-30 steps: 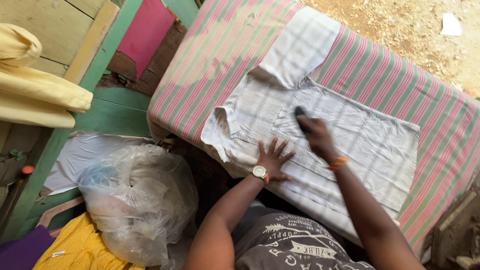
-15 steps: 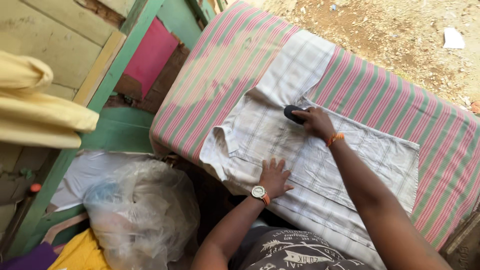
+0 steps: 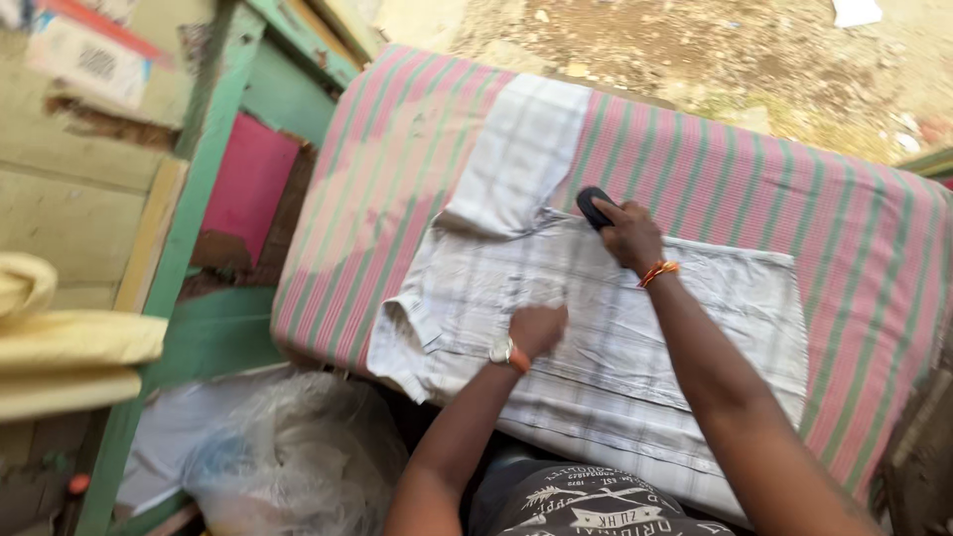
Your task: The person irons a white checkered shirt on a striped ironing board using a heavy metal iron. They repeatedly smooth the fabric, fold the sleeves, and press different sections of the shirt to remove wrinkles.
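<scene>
so my right hand [image 3: 627, 233] is closed around the dark iron [image 3: 594, 206], fingers wrapped over its top, and the iron sits at the shoulder seam of the pale checked shirt [image 3: 635, 337], right where the sleeve [image 3: 521, 154] branches off toward the far side of the table. only the rounded front end of the iron shows past my knuckles; the rest is under my palm, so i can't tell exactly how its sole lies.

my left hand [image 3: 538, 328] is curled into a loose fist, pressing down on the shirt's front, nearer to me and toward the collar [image 3: 402, 333] side. it holds nothing, just pins the cloth. there's a watch with an orange strap [image 3: 506, 353] on that wrist, and an orange band [image 3: 657, 272] on the right one.

the shirt lies flat on the pink-and-green striped cover [image 3: 754, 179], its long axis running across me, collar to my left and hem to my right. the sleeve runs away from me, so from the iron it lies ahead and a little left. the right hand is plainly nearer to it; the left sits well back on the body panel.

a crumpled clear plastic bag [image 3: 298, 452] slumps below the table's near left corner.
</scene>
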